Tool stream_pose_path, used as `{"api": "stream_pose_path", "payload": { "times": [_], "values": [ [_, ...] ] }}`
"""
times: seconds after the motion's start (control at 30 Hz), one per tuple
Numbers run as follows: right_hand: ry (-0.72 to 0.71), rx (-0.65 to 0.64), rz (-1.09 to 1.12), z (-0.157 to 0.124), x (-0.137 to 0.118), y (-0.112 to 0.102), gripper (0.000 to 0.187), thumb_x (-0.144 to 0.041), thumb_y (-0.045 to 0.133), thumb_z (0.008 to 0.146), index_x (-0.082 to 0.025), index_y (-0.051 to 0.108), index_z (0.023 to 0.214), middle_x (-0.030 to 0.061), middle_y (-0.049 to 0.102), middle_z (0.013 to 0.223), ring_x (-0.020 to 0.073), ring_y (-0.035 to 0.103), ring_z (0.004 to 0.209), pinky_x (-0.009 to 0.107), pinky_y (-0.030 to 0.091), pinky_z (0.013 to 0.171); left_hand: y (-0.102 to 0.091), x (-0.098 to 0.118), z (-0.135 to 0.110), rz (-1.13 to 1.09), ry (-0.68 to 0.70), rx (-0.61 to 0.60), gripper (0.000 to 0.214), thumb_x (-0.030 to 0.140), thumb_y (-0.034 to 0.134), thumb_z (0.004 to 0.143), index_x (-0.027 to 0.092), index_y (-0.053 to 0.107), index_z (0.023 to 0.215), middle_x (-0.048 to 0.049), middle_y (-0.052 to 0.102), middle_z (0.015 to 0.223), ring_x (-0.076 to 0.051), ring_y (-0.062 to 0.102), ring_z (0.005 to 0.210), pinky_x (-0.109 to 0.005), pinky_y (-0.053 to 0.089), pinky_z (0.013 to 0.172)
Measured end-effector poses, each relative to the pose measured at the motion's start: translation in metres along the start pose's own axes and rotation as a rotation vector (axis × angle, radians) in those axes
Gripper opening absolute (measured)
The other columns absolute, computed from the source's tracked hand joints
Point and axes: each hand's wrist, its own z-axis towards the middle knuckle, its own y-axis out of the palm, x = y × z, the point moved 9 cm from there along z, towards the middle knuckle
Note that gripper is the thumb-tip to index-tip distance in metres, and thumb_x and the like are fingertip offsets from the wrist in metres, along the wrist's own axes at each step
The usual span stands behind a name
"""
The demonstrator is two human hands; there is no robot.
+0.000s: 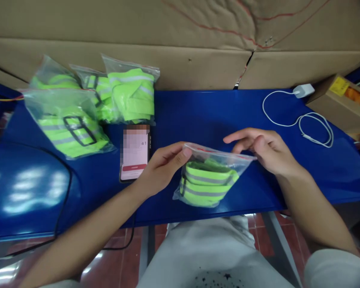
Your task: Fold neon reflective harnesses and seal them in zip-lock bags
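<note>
A clear zip bag (210, 176) with a folded neon-green reflective strap (208, 182) inside is held above the front edge of the blue table. My left hand (165, 166) pinches the bag's upper left corner between thumb and fingers. At the bag's upper right corner is my right hand (262, 150), its fingers spread apart; the corner reaches its palm side, and I cannot tell whether it touches. A red line runs along the bag's top. Grey stripes cross the green fabric, and a dark buckle-like piece shows at its left.
Several similar filled bags (73, 128) lie at the back left of the blue table (192, 112). A lit phone (135, 154) rests left of my left hand. White charger and cable (303, 92) and a cardboard box (342, 104) are at right. A black cable (69, 184) crosses the left side.
</note>
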Motion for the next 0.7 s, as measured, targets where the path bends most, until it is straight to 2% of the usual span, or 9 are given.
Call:
{"api": "stream_pose_path", "payload": {
  "times": [0.07, 0.13, 0.2, 0.3, 0.4, 0.47, 0.7],
  "values": [
    [0.033, -0.123, -0.027, -0.001, 0.001, 0.01, 0.035, -0.05, 0.065, 0.098, -0.021, 0.075, 0.115, 0.0018, 0.076, 0.079, 0.0117, 0.069, 0.068, 0.021, 0.051, 0.06, 0.011, -0.004, -0.002, -0.008, -0.038, -0.074, 0.034, 0.047, 0.06, 0.101, 0.022, 0.08, 0.113, -0.0062, 0.08, 0.103, -0.02, 0.074, 0.094, -0.03, 0.057, 0.09],
    [0.041, -0.223, -0.073, -0.002, 0.004, 0.024, 0.03, -0.041, 0.074, 0.093, -0.019, 0.072, 0.114, 0.0004, 0.075, 0.081, 0.0111, 0.069, 0.069, 0.02, 0.052, 0.062, 0.018, -0.009, -0.003, 0.015, -0.061, -0.104, 0.037, 0.048, 0.059, 0.101, 0.02, 0.079, 0.113, -0.0067, 0.08, 0.103, -0.019, 0.074, 0.094, -0.027, 0.056, 0.088],
    [0.011, -0.258, -0.135, -0.002, 0.007, 0.037, 0.036, -0.037, 0.077, 0.09, -0.02, 0.066, 0.119, -0.0002, 0.074, 0.086, 0.0111, 0.069, 0.073, 0.02, 0.052, 0.065, 0.02, -0.014, -0.003, 0.063, -0.083, -0.099, 0.039, 0.05, 0.06, 0.1, 0.018, 0.079, 0.111, -0.0069, 0.079, 0.101, -0.019, 0.073, 0.092, -0.026, 0.055, 0.084],
    [-0.034, -0.176, -0.306, 0.0, 0.014, 0.046, 0.04, -0.039, 0.077, 0.089, -0.02, 0.062, 0.121, -0.0008, 0.071, 0.087, 0.0109, 0.067, 0.074, 0.021, 0.05, 0.065, 0.025, -0.023, -0.004, 0.118, -0.134, -0.129, 0.037, 0.049, 0.062, 0.099, 0.017, 0.077, 0.111, -0.0056, 0.078, 0.097, -0.016, 0.07, 0.087, -0.024, 0.052, 0.076],
    [-0.088, -0.084, -0.447, 0.001, 0.015, 0.05, 0.022, -0.038, 0.074, 0.092, -0.02, 0.068, 0.103, -0.0015, 0.069, 0.082, 0.01, 0.064, 0.071, 0.021, 0.047, 0.064, 0.035, -0.032, -0.008, 0.139, -0.211, -0.231, 0.033, 0.046, 0.066, 0.096, 0.017, 0.077, 0.107, -0.0033, 0.075, 0.089, -0.014, 0.066, 0.077, -0.022, 0.048, 0.067],
    [-0.148, -0.059, -0.485, 0.0, 0.011, 0.052, 0.014, -0.034, 0.071, 0.095, -0.02, 0.071, 0.096, -0.001, 0.071, 0.082, 0.0099, 0.065, 0.071, 0.022, 0.047, 0.065, 0.037, -0.036, -0.009, 0.145, -0.24, -0.257, 0.031, 0.045, 0.068, 0.094, 0.018, 0.077, 0.104, -0.0023, 0.074, 0.086, -0.013, 0.065, 0.073, -0.022, 0.046, 0.063],
    [-0.321, -0.064, -0.64, -0.007, -0.003, 0.051, 0.02, -0.03, 0.058, 0.103, -0.022, 0.076, 0.106, 0.0038, 0.079, 0.096, 0.016, 0.074, 0.083, 0.028, 0.053, 0.074, 0.03, -0.033, -0.006, 0.149, -0.193, -0.222, 0.028, 0.043, 0.067, 0.095, 0.02, 0.077, 0.108, -0.005, 0.077, 0.094, -0.016, 0.069, 0.08, -0.024, 0.051, 0.067]
  ]
}}
